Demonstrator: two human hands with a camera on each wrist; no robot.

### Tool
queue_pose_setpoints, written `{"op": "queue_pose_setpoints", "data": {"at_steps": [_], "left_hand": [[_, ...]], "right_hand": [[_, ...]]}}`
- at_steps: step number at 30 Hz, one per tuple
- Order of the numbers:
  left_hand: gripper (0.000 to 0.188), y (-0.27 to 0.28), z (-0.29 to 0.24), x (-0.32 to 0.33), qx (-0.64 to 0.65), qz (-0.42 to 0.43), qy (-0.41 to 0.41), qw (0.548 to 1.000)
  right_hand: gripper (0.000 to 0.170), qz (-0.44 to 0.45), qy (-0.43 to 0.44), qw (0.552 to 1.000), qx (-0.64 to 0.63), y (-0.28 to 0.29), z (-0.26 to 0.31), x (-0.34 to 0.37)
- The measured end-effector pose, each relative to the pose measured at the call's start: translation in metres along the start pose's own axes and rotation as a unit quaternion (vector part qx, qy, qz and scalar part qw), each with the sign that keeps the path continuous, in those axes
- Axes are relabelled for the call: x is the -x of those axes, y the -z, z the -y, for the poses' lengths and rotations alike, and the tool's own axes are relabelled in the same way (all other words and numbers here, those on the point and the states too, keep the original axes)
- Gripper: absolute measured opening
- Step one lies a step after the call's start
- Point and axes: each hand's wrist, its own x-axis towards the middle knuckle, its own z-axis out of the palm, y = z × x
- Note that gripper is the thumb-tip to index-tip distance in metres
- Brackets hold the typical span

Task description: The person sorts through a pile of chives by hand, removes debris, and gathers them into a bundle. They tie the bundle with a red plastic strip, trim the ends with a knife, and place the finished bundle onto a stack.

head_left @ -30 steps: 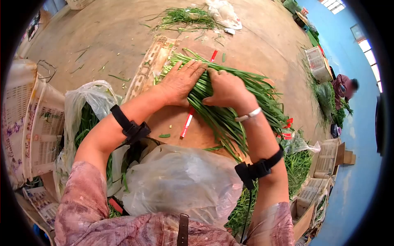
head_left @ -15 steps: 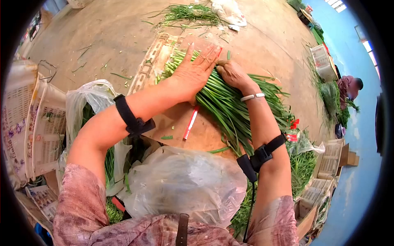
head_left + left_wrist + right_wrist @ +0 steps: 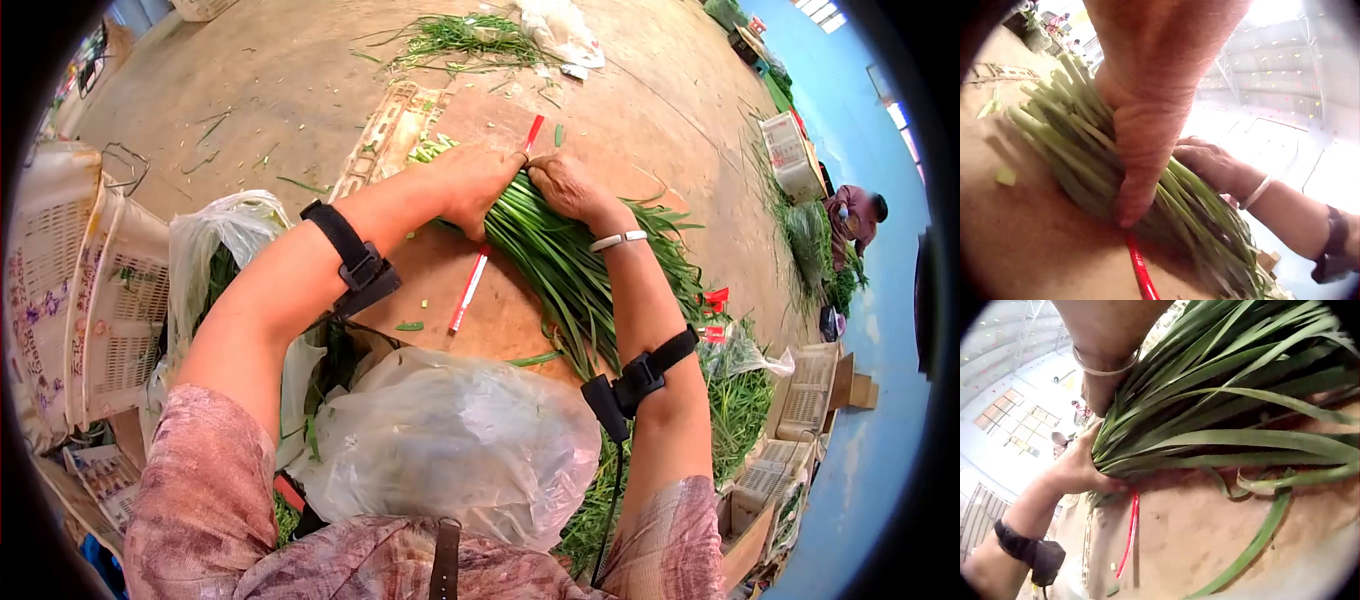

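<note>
Head view, clock centred on the bunch. Mid-board, bunch of long green leaves [image 3: 590,275], lying slantwise: pale stem ends to 10 o'clock, loose tips to 4. Left hand [image 3: 480,190] at 10 o'clock on bunch, wrapped round it near stem end, thumb on near side, grip firmly closed on stalks in left wrist view. Right hand [image 3: 572,190] at 12 o'clock, on bunch's far side, just beside left fingers, fingertips bent in by red strip's far part; cannot tell whether pinching strip, leaves or both. Red strip [image 3: 468,295] running 1 to 7 o'clock, middle hidden by bunch and left hand. Underneath, brown board [image 3: 515,325], with green scraps. At 10, slatted pale plastic piece [image 3: 385,125]. At 7, clear plastic bag [image 3: 460,440]. At 9, another bag [image 3: 235,220], greens inside; farther out, white crates [image 3: 120,320]. Near 4 to 5, heaped greens [image 3: 735,405]. At 11, floor pile of greens [image 3: 465,38] beside white bag [image 3: 565,35]. Far off at 3, another person [image 3: 850,222], bent near greens, against blue wall [image 3: 850,440].
</note>
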Motion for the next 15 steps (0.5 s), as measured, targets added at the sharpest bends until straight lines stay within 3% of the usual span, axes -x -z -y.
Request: {"op": "queue_pose_setpoints", "data": {"at_steps": [3, 5, 8, 12, 15], "left_hand": [[0.083, -0.001, -0.005, 0.005, -0.006, -0.013, 0.021, 1.0], [0.076, -0.005, -0.003, 0.003, -0.016, -0.016, 0.011, 1.0], [0.065, -0.002, -0.001, 0.001, -0.033, -0.01, 0.01, 0.999], [0.059, -0.002, -0.003, 0.002, -0.033, -0.011, -0.006, 0.999], [0.052, -0.005, -0.005, 0.004, -0.022, -0.046, 0.005, 0.999]], "right_hand": [[0.025, 0.003, -0.052, 0.999, 0.014, -0.007, 0.005, 0.004], [0.027, -0.076, -0.054, 0.995, -0.037, -0.01, 0.01, 0.008], [0.025, -0.105, -0.089, 0.987, -0.085, 0.003, 0.014, 0.006], [0.026, -0.192, -0.256, 0.942, 0.104, 0.023, -0.002, -0.021], [0.034, -0.162, -0.322, 0.925, 0.124, 0.016, -0.005, -0.043]]}}
